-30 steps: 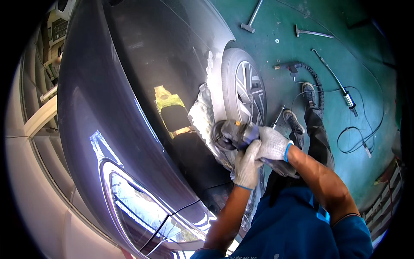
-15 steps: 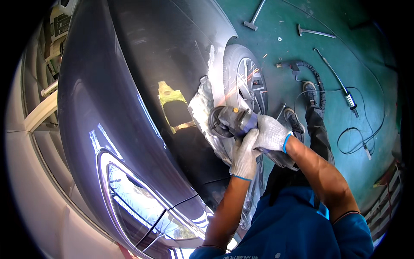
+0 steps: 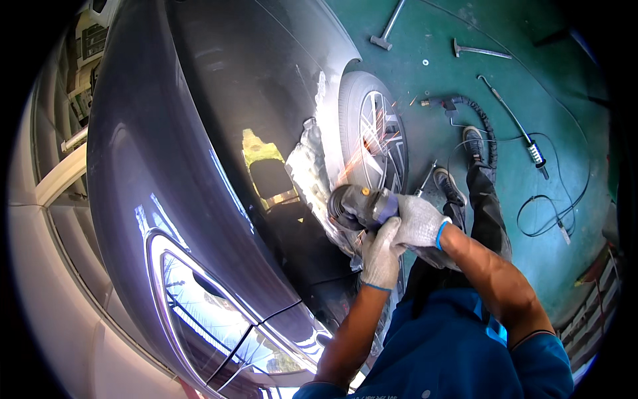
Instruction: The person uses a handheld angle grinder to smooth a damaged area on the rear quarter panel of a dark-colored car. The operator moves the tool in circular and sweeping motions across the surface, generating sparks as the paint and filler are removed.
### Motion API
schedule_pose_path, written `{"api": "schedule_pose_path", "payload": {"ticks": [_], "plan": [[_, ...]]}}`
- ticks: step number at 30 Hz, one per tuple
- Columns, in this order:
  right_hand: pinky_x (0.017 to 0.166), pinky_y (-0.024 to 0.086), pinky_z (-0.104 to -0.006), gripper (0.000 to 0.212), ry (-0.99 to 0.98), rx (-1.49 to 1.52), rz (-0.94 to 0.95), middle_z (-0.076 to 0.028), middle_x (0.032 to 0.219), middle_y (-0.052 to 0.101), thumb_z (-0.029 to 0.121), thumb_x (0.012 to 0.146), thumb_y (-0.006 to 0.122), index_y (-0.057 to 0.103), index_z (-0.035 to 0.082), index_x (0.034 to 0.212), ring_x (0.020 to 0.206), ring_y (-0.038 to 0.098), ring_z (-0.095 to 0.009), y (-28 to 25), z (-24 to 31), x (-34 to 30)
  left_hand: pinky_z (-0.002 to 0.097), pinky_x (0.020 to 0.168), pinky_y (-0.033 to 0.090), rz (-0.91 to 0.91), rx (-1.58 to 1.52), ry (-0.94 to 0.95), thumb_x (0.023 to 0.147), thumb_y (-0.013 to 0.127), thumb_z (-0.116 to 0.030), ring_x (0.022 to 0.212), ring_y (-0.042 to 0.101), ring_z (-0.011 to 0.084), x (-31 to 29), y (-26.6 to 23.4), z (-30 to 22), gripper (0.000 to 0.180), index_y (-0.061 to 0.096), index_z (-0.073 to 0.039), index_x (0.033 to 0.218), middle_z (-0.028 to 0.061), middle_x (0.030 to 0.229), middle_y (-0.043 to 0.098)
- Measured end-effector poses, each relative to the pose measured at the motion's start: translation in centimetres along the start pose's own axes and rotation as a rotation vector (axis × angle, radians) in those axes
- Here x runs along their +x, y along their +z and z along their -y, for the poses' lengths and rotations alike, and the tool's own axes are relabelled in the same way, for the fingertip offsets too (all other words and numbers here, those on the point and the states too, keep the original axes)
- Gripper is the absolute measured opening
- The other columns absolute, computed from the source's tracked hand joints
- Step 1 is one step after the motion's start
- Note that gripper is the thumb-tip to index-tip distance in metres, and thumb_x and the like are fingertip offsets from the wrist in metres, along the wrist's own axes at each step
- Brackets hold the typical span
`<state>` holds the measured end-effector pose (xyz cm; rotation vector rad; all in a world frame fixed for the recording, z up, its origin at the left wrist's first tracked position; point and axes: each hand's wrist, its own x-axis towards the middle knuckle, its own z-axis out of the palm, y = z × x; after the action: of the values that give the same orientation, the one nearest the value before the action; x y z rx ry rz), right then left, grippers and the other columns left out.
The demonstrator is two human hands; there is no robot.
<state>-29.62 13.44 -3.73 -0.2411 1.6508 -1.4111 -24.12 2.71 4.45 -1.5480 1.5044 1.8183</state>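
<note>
- Dark car (image 3: 219,113), left; bare-metal patch (image 3: 307,156) by its tyre (image 3: 351,106).
- Angle grinder (image 3: 364,203) at patch's near end; step's prob. grinding, next move calls for steady ctrl, clear of tyre.
- R hand (image 3: 423,223) gripping grinder; L hand (image 3: 381,258) gripping too, nearer.
- Sparks (image 3: 359,159) flying far + R.

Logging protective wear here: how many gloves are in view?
2: one glove on the left hand, the other glove on the right hand, both against the grinder. Any behind the car would be hidden.
</note>
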Motion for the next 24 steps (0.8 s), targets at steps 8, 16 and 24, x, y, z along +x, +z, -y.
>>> {"api": "schedule_pose_path", "payload": {"ticks": [8, 16, 24], "plan": [[0.083, 0.057, -0.0507, 0.060, -0.045, 0.006, -0.035, -0.031, 0.096, 0.071, 0.035, 0.062, 0.080, 0.070, -0.003, 0.107, 0.094, 0.070, -0.047, 0.5, -1.2, 0.1, 0.0487, 0.094, 0.058, 0.077, -0.028, -0.041, 0.099, 0.067, -0.022, 0.114, 0.069, 0.0289, 0.5, -1.0, 1.2, 0.043, 0.057, -0.003, 0.137, 0.0130, 0.127, 0.066], [0.085, 0.057, -0.0524, 0.067, -0.053, -0.011, -0.101, -0.030, 0.098, 0.071, 0.035, 0.065, 0.082, 0.064, -0.001, 0.119, 0.096, 0.068, -0.049, 2.2, 0.0, -1.8, 0.0454, 0.100, 0.055, 0.143, -0.112, 0.057, 0.099, 0.066, -0.020, 0.120, 0.065, 0.0291, -0.6, -3.3, 3.0, 0.047, 0.055, 0.001, 0.140, 0.0150, 0.131, 0.063], [0.088, 0.056, -0.0498, 0.065, -0.120, 0.140, -0.107, -0.029, 0.101, 0.072, 0.037, 0.068, 0.081, 0.064, 0.001, 0.120, 0.099, 0.069, -0.047, 3.6, -1.6, -0.1, 0.0395, 0.093, 0.058, 0.039, 0.063, 0.044, 0.097, 0.070, -0.023, 0.113, 0.068, 0.0239, -0.6, -2.6, 0.7, 0.046, 0.059, -0.002, 0.136, 0.0115, 0.127, 0.066]]}}
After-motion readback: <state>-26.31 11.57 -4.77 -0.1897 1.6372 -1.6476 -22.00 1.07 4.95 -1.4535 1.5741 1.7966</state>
